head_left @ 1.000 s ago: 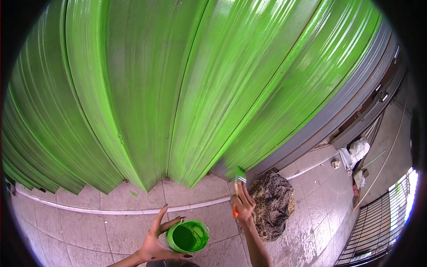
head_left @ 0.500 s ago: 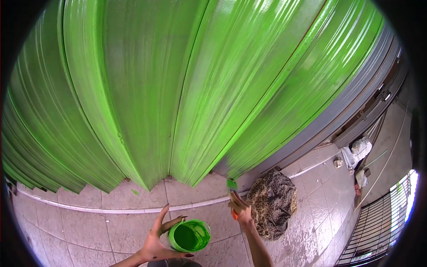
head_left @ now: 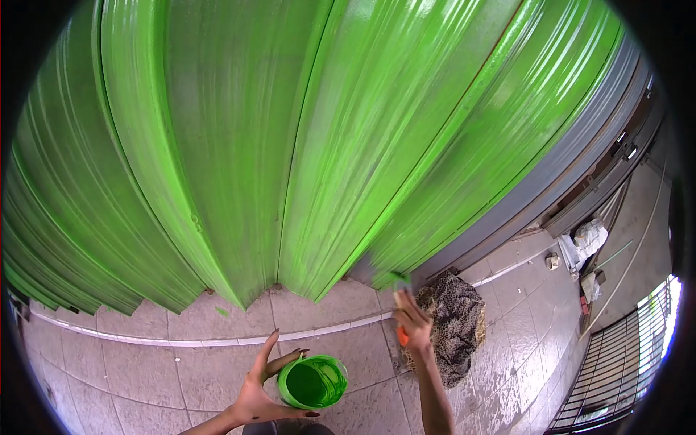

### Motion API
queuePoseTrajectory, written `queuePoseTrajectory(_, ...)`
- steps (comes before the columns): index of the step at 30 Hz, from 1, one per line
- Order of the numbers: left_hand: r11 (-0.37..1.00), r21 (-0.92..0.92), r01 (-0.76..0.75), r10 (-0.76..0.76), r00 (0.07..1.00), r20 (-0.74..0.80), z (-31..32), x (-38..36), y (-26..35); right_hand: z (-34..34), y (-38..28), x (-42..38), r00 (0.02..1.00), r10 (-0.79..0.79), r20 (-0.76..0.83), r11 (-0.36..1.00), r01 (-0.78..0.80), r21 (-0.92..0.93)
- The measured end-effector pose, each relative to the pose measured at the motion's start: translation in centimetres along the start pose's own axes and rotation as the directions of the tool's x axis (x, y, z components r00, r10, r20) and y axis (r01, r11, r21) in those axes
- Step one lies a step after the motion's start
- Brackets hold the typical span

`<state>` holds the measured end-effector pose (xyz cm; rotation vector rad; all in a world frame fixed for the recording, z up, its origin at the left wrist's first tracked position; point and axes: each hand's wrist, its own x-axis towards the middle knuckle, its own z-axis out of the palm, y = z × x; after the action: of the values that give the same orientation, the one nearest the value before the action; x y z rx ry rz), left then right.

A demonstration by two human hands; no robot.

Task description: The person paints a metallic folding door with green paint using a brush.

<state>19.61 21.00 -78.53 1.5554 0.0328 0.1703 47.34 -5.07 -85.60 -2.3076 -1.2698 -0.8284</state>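
My left hand (head_left: 257,388) grips a small tub of green paint (head_left: 313,382) from its left side, thumb and fingers around the wall. Wet green paint coats the inside of the tub. In my right hand (head_left: 415,324) is a paintbrush (head_left: 399,281) with an orange part on its handle; its green bristles are blurred and sit at the lower edge of the folded metal door (head_left: 348,145). Streaky green paint covers most of the door's panels, while a strip at the right is grey.
A bundled leopard-print cloth (head_left: 458,330) lies on the tiled floor (head_left: 217,377), just right of my right hand. White bags (head_left: 589,238) and small items rest by the right wall. A barred gate (head_left: 616,362) stands at the far right.
My right hand with the brush has moved right and slightly up along the door's bottom edge. My left hand and the tub have barely shifted.
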Motion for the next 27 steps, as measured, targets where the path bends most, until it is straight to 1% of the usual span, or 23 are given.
queuePoseTrajectory(1, 1.0, 0.004, 0.001, -0.001, 1.0, -0.008, -0.1, 0.0, 0.1, -1.5, -0.7, 1.6, 0.994, -0.039, -0.106, 0.999, 0.035, -0.036)
queuePoseTrajectory(4, 1.0, 0.005, 0.012, -0.012, 1.0, -0.021, -0.1, -0.1, 0.0, -4.8, -2.4, 3.8, 0.942, -0.112, -0.316, 0.99, 0.08, -0.113)
queuePoseTrajectory(7, 1.0, 0.01, 0.005, -0.005, 1.0, -0.011, 0.1, -0.1, -0.2, -1.7, -1.7, 1.0, 0.99, -0.008, -0.138, 0.999, 0.012, 0.029)
queuePoseTrajectory(8, 1.0, 0.006, -0.009, 0.009, 1.0, -0.008, 0.2, -0.1, -0.2, 1.9, -0.1, -2.0, 0.993, -0.002, -0.116, 1.0, 0.004, 0.019)
queuePoseTrajectory(10, 1.0, 0.005, -0.021, 0.021, 1.0, -0.009, 0.3, 0.0, -0.2, 2.0, -1.1, -3.5, 0.999, -0.001, 0.046, 0.997, -0.003, 0.082)
queuePoseTrajectory(12, 1.0, 0.015, -0.01, 0.01, 1.0, -0.012, 0.3, -0.2, 0.1, 1.6, -1.7, -3.8, 0.977, -0.022, 0.212, 0.985, -0.014, 0.17)
queuePoseTrajectory(14, 1.0, 0.013, -0.015, 0.015, 1.0, -0.017, 0.1, -0.3, 0.1, 1.3, -1.4, -2.5, 0.987, 0.048, 0.155, 0.994, -0.061, 0.086)
queuePoseTrajectory(17, 1.0, 0.007, 0.012, -0.012, 1.0, -0.019, 0.0, -0.5, 0.1, -2.2, -0.7, 1.6, 0.998, 0.055, 0.028, 0.996, -0.057, 0.063)
queuePoseTrajectory(19, 1.0, 0.013, 0.01, -0.01, 1.0, -0.021, -0.1, -0.4, 0.1, -4.9, -1.8, 5.3, 0.984, -0.094, -0.151, 0.995, 0.088, -0.046)
queuePoseTrajectory(20, 1.0, 0.016, 0.003, -0.002, 1.0, -0.024, -0.1, -0.4, 0.1, -4.9, -2.0, 4.8, 0.972, -0.103, -0.212, 0.994, 0.09, -0.069)
queuePoseTrajectory(23, 1.0, -0.003, 0.008, -0.008, 0.999, -0.033, -0.2, -0.3, 0.0, -1.5, -1.8, 1.1, 0.955, -0.099, -0.279, 0.991, 0.068, -0.119)
queuePoseTrajectory(24, 1.0, -0.015, 0.019, -0.02, 0.999, -0.029, -0.1, -0.4, -0.1, -0.8, -2.0, 0.0, 0.989, 0.01, -0.144, 0.999, -0.015, -0.034)
queuePoseTrajectory(27, 1.0, -0.017, 0.009, -0.01, 1.0, -0.016, 0.1, -0.3, 0.0, 0.7, -2.0, -1.9, 0.996, 0.04, 0.082, 0.999, -0.043, 0.029)
